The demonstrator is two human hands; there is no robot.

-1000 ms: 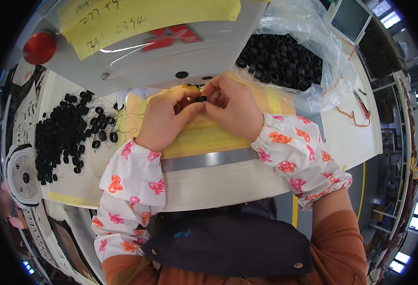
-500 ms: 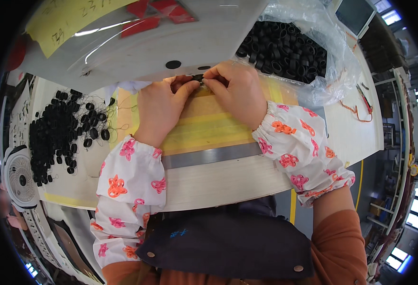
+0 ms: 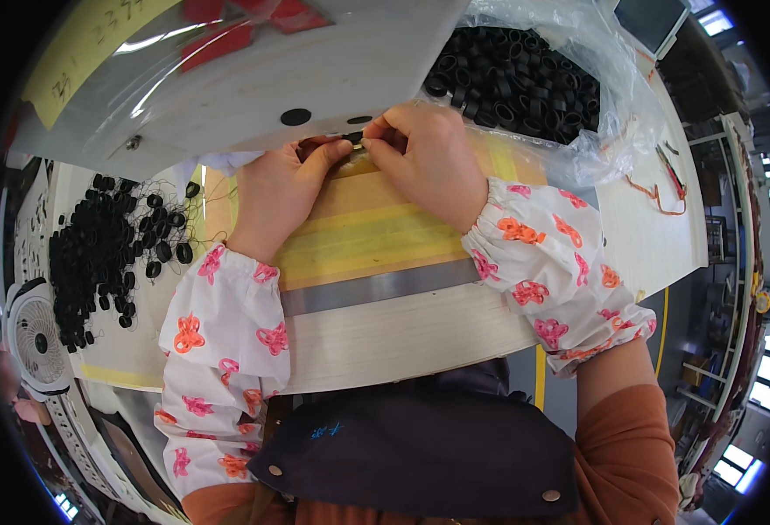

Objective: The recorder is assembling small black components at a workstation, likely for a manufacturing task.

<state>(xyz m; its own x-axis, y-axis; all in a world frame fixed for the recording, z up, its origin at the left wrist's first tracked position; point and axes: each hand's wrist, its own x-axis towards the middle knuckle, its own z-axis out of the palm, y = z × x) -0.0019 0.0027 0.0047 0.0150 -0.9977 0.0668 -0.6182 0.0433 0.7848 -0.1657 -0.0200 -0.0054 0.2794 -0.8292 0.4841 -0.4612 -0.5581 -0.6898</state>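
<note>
My left hand (image 3: 280,197) and my right hand (image 3: 428,162) meet under the lower edge of a large white machine body (image 3: 227,96), which looks like a sewing machine head. Both are closed in a pinch, thumb against fingers, at either side of a small black piece (image 3: 355,137). Its full shape is hidden by my fingers and the machine. Beneath my hands lies a work surface covered with yellow tape (image 3: 367,236). At the left is a heap of small black rings (image 3: 96,254) with loose threads trailing from them.
A clear plastic bag (image 3: 617,114) surrounds many loose black rings (image 3: 512,83) at the back right. Red-handled snips (image 3: 674,175) and an orange cord (image 3: 652,191) lie on the table's right side. A white fan (image 3: 39,337) stands at the far left. A metal strip (image 3: 385,287) crosses the front.
The view has shifted slightly, so the machine appears further left. My fingertips are a little further apart, and more of the black piece shows between them. Both hands keep their pinch.
</note>
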